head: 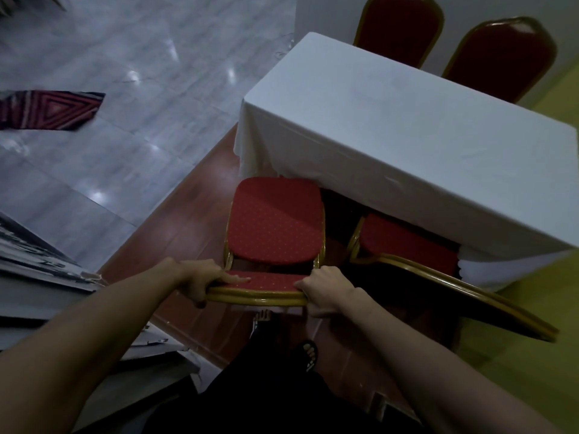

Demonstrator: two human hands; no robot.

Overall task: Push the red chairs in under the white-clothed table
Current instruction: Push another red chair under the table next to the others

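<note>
Gripping the red chair (275, 227) backrest's top rail, left hand (200, 278) and right hand (322, 291) curl their fingers tight.

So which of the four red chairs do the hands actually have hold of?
The near-left chair: left hand and right hand both grip its backrest top. Its neighbour and the two far chairs are untouched.

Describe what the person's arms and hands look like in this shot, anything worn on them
Both forearms are bare with no sleeves showing. The left hand and right hand wear no gloves, and no rings, watch or bracelets are visible. A left fingernail looks dark, possibly painted, though the dim light makes that uncertain.
</note>
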